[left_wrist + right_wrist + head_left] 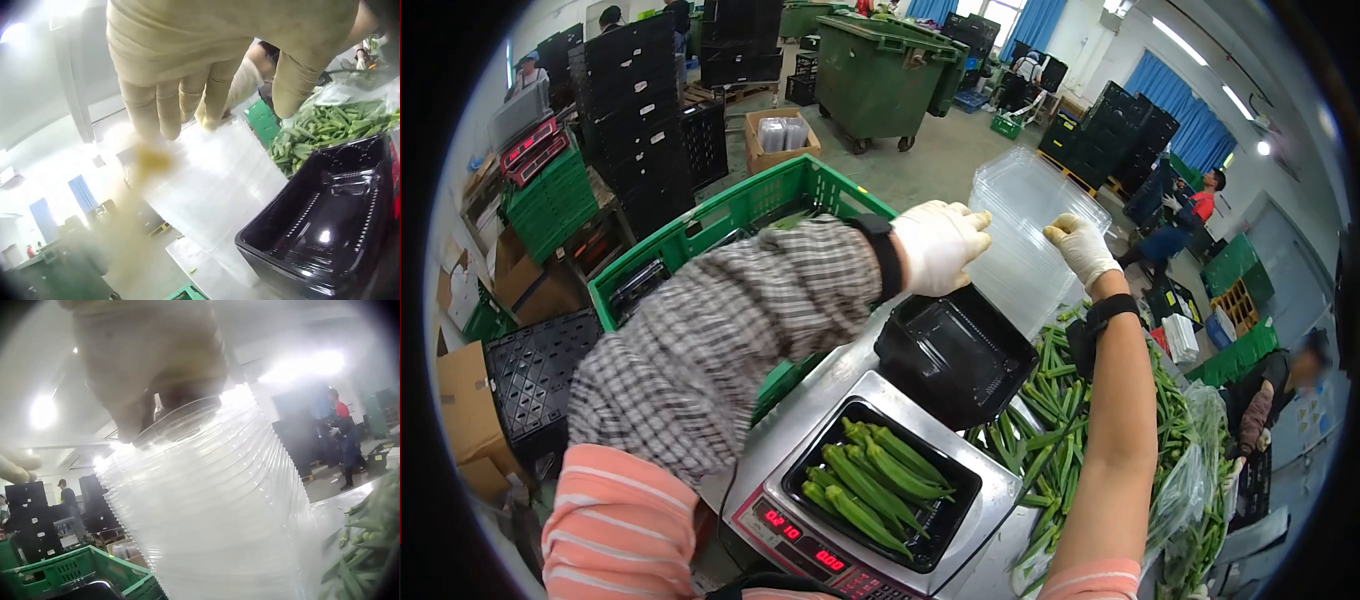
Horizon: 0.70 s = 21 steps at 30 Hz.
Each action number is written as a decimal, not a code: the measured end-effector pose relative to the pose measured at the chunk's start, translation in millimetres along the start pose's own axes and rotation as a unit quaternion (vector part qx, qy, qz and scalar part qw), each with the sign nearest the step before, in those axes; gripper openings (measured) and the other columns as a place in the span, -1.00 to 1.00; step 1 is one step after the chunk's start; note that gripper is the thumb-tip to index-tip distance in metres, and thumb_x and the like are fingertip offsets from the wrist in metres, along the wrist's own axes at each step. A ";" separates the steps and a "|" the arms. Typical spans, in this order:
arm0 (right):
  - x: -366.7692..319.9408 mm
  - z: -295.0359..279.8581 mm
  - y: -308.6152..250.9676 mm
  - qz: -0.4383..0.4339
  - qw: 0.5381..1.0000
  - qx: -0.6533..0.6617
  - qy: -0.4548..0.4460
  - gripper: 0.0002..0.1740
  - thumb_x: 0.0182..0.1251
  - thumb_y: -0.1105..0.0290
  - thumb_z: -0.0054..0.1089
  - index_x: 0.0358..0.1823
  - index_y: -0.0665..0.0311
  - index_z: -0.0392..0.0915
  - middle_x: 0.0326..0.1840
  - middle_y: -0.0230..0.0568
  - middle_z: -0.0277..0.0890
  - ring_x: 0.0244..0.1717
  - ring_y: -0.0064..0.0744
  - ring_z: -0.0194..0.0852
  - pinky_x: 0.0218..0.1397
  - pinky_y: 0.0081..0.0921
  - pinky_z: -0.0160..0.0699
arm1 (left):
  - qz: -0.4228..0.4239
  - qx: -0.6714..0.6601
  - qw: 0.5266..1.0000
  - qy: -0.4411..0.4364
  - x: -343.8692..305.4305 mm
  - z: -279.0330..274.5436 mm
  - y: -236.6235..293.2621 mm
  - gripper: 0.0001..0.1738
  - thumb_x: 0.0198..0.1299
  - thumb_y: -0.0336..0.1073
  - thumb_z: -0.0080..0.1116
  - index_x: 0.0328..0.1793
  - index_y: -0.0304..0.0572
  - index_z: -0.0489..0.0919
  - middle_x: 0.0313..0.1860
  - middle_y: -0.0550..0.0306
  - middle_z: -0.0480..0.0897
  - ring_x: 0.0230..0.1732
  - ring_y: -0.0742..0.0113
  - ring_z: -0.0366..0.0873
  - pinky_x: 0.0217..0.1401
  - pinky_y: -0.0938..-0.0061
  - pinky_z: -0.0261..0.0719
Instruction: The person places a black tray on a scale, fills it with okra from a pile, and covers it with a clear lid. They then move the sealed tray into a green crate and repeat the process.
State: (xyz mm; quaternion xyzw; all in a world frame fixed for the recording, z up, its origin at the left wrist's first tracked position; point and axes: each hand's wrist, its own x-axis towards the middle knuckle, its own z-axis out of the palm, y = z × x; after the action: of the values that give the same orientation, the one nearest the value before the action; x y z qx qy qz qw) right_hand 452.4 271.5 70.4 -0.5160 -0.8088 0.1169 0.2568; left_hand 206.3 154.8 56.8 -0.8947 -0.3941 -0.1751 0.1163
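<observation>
A tall stack of clear plastic lids (1018, 255) stands behind the metal scale. My gloved right hand (1085, 250) pinches the rim of a lid at the stack's top; in the right wrist view its fingertips (134, 425) meet the curved edge. To the left of the stack, my gloved left hand (940, 245) is held with fingers extended and nothing in them. Below it are nested empty black trays (955, 350). Nearer me, a black tray (968, 512) holding several okra pods (875, 480) sits on the scale (760, 490), whose display glows red.
Loose okra (1050, 440) is heaped on the right, beside a clear plastic bag (1190, 480). A green crate (800, 185) stands on the left. Beyond are stacked black crates (635, 130), a green wheeled bin (880, 85) and a person in red (1203, 203).
</observation>
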 end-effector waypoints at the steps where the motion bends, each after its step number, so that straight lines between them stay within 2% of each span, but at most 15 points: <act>1: 2.3 -1.6 0.5 0.013 1.000 0.015 -0.014 -0.77 0.17 0.31 0.20 -0.32 0.37 0.57 -0.53 -0.20 0.50 -0.47 -0.43 0.38 -0.34 -0.43 0.35 | -0.006 0.008 1.000 -0.020 12.9 6.9 1.6 -0.45 -0.10 -0.22 0.25 0.06 -0.30 0.46 0.26 -0.17 0.35 0.23 -0.02 0.33 0.26 0.25 0.31; 3: 6.2 -3.9 1.3 0.039 0.997 0.056 -0.037 -0.78 0.12 0.33 0.26 -0.36 0.38 0.59 -0.56 -0.27 0.49 -0.52 -0.48 0.35 -0.38 -0.46 0.34 | -0.017 0.017 0.998 -0.064 34.3 21.3 4.2 -0.45 -0.12 -0.21 0.26 0.05 -0.29 0.49 0.31 -0.15 0.30 0.27 0.02 0.29 0.28 0.26 0.28; 6: 4.9 -9.7 -8.0 0.078 0.992 0.076 -0.066 -0.80 0.13 0.34 0.25 -0.35 0.37 0.61 -0.57 -0.31 0.48 -0.54 -0.54 0.34 -0.43 -0.52 0.32 | -0.007 0.026 0.997 -0.074 50.8 32.5 9.4 -0.46 -0.12 -0.20 0.25 0.04 -0.29 0.50 0.34 -0.14 0.26 0.30 0.03 0.26 0.29 0.27 0.28; 10: 7.4 -7.8 -3.1 0.075 0.991 0.094 -0.056 -0.82 0.13 0.36 0.24 -0.36 0.35 0.62 -0.59 -0.34 0.46 -0.58 -0.58 0.31 -0.49 -0.57 0.29 | 0.000 0.031 0.994 -0.106 64.2 35.4 15.5 -0.48 -0.11 -0.19 0.24 0.02 -0.30 0.52 0.40 -0.14 0.17 0.33 0.00 0.21 0.31 0.26 0.26; 12: 5.5 -11.5 -6.8 0.110 0.986 0.102 -0.076 -0.82 0.12 0.34 0.24 -0.37 0.34 0.62 -0.60 -0.35 0.45 -0.61 -0.58 0.30 -0.53 -0.57 0.27 | 0.001 0.028 0.994 -0.105 67.2 40.2 17.7 -0.49 -0.11 -0.19 0.24 0.00 -0.30 0.53 0.41 -0.14 0.16 0.34 0.00 0.19 0.31 0.27 0.25; 21: 5.8 -14.5 -6.1 0.118 0.983 0.100 -0.102 -0.80 0.12 0.29 0.26 -0.41 0.30 0.63 -0.63 -0.38 0.44 -0.64 -0.60 0.28 -0.59 -0.59 0.22 | -0.001 0.016 0.992 -0.123 68.5 43.1 17.1 -0.52 -0.09 -0.19 0.23 -0.03 -0.31 0.55 0.43 -0.15 0.12 0.38 0.00 0.15 0.33 0.27 0.23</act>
State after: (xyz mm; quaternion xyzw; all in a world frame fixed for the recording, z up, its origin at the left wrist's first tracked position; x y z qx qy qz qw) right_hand 453.5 272.9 87.0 -0.5651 -0.7482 0.2790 0.2074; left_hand 271.6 203.9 44.0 -0.9072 -0.4088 -0.0579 0.0807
